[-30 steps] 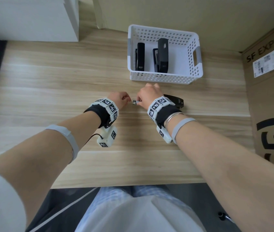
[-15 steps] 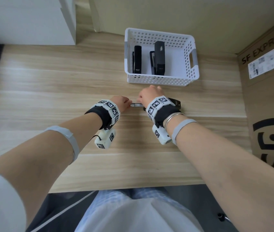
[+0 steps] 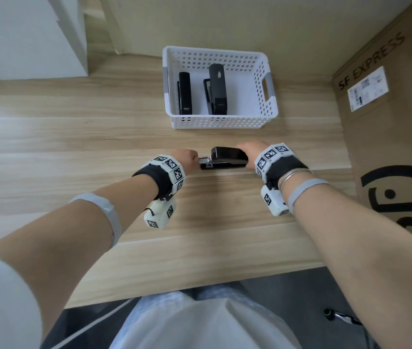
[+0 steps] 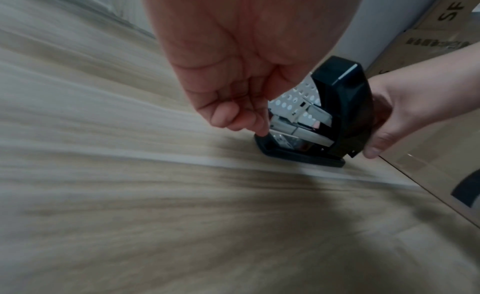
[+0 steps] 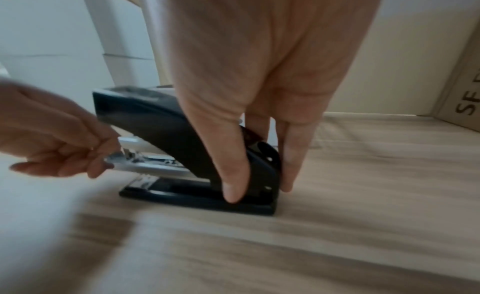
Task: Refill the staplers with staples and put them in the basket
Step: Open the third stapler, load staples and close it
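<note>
A black stapler (image 3: pixel 227 157) stands on the wooden table in front of the white basket (image 3: pixel 220 122), its top arm raised a little. My right hand (image 3: pixel 246 150) grips its rear end, thumb on one side and fingers on the other, as the right wrist view shows at the stapler (image 5: pixel 161 123) and right hand (image 5: pixel 259 187). My left hand (image 3: pixel 194 159) pinches the front tip of the metal staple magazine (image 4: pixel 298 132) with curled fingers (image 4: pixel 249 121). Two black staplers (image 3: pixel 184 93) (image 3: pixel 217 89) lie inside the basket.
A tall cardboard box (image 3: pixel 388 122) marked SF EXPRESS stands along the table's right side, close to my right wrist. A white cabinet (image 3: pixel 23 34) stands at the back left. The table's front edge (image 3: pixel 199 290) runs just before my lap.
My right hand slid from over the stapler's front to its rear end, uncovering the black top arm. My left hand stays pinched at the magazine's front tip.
</note>
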Action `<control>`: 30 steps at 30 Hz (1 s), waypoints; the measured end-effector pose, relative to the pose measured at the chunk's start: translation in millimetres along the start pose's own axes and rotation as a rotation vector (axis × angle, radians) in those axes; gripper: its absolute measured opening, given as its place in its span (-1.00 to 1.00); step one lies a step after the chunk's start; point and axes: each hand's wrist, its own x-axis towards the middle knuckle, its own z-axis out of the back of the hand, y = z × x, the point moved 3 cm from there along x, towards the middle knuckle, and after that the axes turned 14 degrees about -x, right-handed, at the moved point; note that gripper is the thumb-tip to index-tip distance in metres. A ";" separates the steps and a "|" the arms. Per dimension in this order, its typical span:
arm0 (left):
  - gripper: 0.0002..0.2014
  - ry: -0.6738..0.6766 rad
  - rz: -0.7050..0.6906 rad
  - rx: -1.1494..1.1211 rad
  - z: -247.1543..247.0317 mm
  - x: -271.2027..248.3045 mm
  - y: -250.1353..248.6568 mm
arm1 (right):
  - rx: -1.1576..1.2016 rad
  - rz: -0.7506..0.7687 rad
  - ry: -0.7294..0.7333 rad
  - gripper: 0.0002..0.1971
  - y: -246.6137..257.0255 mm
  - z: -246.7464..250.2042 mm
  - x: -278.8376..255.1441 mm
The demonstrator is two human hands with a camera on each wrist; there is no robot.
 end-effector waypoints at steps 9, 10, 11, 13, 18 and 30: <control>-0.69 0.022 -0.002 0.078 -15.6 13.3 -22.3 | -0.076 0.032 -0.115 -0.77 -3.3 1.0 -0.8; -0.69 0.017 -0.002 0.090 -16.0 14.6 -23.1 | -0.078 0.028 -0.117 -0.75 -3.8 1.2 -0.4; -0.70 0.018 0.001 0.099 -16.7 15.4 -23.3 | -0.078 0.025 -0.115 -0.74 -3.9 0.5 0.7; -0.70 0.015 0.000 0.113 -17.8 17.0 -23.9 | -0.086 0.018 -0.115 -0.72 -2.9 -0.1 0.3; -0.71 0.013 -0.006 0.089 -19.5 18.0 -20.0 | -0.027 0.006 -0.155 -0.71 -3.4 -5.0 -2.8; -0.73 -0.158 -0.099 -0.004 7.0 17.5 -36.3 | 0.261 0.088 -0.311 -0.54 1.0 21.1 -29.2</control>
